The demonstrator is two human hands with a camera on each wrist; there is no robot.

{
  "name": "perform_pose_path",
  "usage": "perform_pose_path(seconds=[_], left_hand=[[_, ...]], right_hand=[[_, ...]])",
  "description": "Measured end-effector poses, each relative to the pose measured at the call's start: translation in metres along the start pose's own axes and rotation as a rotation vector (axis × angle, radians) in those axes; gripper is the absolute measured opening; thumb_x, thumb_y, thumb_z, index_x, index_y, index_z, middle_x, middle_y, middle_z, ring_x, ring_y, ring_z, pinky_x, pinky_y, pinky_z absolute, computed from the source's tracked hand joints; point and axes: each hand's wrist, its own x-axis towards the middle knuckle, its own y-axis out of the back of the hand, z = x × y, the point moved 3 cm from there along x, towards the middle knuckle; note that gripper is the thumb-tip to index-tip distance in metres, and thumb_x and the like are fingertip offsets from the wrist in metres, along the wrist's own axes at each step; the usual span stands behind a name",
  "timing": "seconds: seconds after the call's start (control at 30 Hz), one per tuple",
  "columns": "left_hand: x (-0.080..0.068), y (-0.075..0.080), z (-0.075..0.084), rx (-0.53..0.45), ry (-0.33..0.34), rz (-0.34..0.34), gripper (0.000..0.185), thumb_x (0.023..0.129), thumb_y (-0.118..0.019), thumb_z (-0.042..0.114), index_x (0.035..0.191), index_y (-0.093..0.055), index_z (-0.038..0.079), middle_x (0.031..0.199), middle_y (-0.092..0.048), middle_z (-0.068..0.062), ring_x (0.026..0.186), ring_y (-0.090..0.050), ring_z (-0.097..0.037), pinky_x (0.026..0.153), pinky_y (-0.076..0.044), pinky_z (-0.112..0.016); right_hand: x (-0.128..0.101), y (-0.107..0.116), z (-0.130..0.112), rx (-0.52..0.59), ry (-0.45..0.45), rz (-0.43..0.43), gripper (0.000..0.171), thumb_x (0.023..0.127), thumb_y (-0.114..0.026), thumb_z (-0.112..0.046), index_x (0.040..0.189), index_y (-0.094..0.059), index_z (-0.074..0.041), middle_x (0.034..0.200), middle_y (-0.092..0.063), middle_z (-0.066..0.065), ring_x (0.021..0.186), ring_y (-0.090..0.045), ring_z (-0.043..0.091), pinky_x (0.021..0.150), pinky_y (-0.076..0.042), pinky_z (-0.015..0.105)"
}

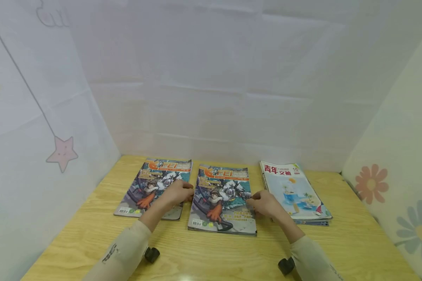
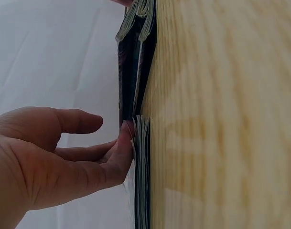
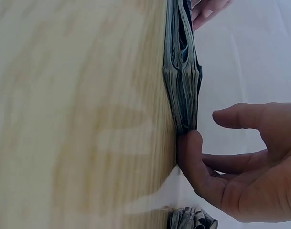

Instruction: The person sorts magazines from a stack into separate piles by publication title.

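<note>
A stack of magazines with a comic-style cover lies flat in the middle of the table. My left hand is at its left edge, over the right side of another magazine bearing the same cover. The left wrist view shows a fingertip of my left hand at the page edges, the thumb held apart. On the opposite side, my right hand touches the middle stack's right edge. In the right wrist view, fingers of my right hand meet the thick page edges, thumb raised away.
To the right lies a pile of magazines with a white and blue beach cover, slightly fanned. All rest on a wooden table. White cloth walls stand behind and at both sides, printed with a star and flowers.
</note>
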Motion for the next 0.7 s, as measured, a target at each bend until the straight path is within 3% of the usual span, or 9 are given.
perform_pose_path(seconds=[0.23, 0.5, 0.7], left_hand=[[0.001, -0.002, -0.001, 0.025, -0.005, -0.001, 0.038, 0.104, -0.059, 0.015, 0.139, -0.061, -0.001, 0.136, -0.06, -0.017, 0.123, -0.057, -0.036, 0.098, -0.049, -0.054], [0.001, -0.009, -0.003, -0.281, 0.051, -0.058, 0.055, 0.097, -0.068, 0.007, 0.147, -0.048, -0.001, 0.13, -0.061, -0.021, 0.108, -0.066, -0.031, 0.089, -0.055, -0.047], [-0.001, -0.012, 0.001, -0.364, 0.045, -0.062, 0.059, 0.092, -0.071, -0.001, 0.147, -0.047, 0.002, 0.141, -0.052, -0.027, 0.104, -0.068, -0.03, 0.082, -0.058, -0.045]], right_hand=[[0.001, 0.001, 0.002, 0.052, 0.006, 0.03, 0.03, 0.098, -0.068, -0.013, 0.117, -0.068, 0.01, 0.08, -0.066, 0.013, 0.071, -0.067, 0.025, 0.07, -0.058, 0.044], [0.005, 0.001, 0.007, 0.155, -0.009, 0.047, 0.034, 0.095, -0.071, -0.008, 0.121, -0.063, 0.013, 0.094, -0.065, 0.017, 0.078, -0.065, 0.025, 0.072, -0.059, 0.043], [0.007, 0.0, 0.012, 0.252, -0.064, 0.051, 0.036, 0.094, -0.07, -0.004, 0.124, -0.059, 0.014, 0.111, -0.063, 0.021, 0.088, -0.066, 0.027, 0.073, -0.059, 0.041]])
